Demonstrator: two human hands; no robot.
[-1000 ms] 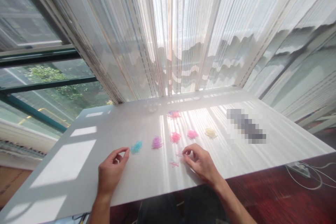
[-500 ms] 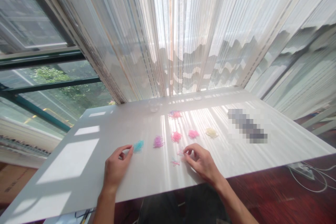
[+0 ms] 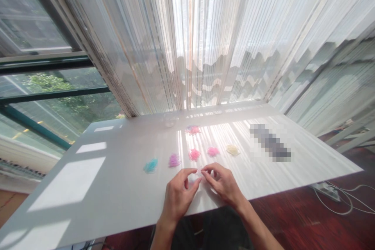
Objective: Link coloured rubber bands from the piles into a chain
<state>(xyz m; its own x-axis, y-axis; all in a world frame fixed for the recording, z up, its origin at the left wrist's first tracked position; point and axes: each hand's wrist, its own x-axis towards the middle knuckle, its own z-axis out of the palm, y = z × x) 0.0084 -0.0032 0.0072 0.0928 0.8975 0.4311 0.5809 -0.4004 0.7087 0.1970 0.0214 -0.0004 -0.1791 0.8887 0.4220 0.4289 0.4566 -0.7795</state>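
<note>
My left hand (image 3: pixel 179 195) is over the front middle of the white table (image 3: pixel 123 199), its thumb and forefinger apart around a faint small heap of pale strands. My right hand (image 3: pixel 224 183) pinches at that heap's right side; what its fingertips hold is too small to name. Beyond the hands lies a row of small piles of thin pieces: teal (image 3: pixel 151 165), purple (image 3: pixel 174 160), red-pink (image 3: pixel 193 154), pink (image 3: pixel 213 151) and pale yellow (image 3: pixel 233 149). A mixed-colour pile (image 3: pixel 193 129) sits farther back.
A clear round container (image 3: pixel 170 120) stands near the table's back edge. A blurred-out dark object (image 3: pixel 271 142) lies at the right. Curtains (image 3: pixel 199 47) hang behind; white cables (image 3: pixel 348 203) are on the floor at right.
My left hand has moved right, from beside the teal pile to the front middle near my right hand, and its fingertips have parted. My right hand has barely moved.
</note>
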